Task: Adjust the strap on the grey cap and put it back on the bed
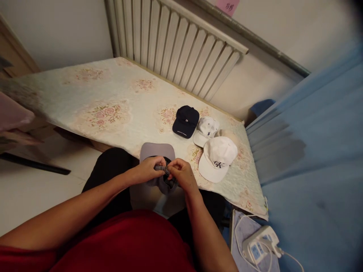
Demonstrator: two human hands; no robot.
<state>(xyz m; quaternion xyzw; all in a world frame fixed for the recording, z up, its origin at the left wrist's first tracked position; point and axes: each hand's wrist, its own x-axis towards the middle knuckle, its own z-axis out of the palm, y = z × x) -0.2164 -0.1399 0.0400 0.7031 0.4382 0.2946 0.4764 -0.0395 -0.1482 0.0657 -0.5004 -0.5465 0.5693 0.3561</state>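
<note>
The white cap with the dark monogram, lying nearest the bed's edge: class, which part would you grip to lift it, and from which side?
Probably the brim. The white cap rests crown up, its flat brim pointing toward the bed's near edge and free of the neighbouring white cap. Coming from the near edge, the right hand could pinch the brim; the rounded crown offers less purchase.

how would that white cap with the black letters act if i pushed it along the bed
The white cap would probably slide lightly over the flowered cover. Its domed crown looks soft and may dent. It rests flat on its brim, so rolling seems unlikely.
</note>
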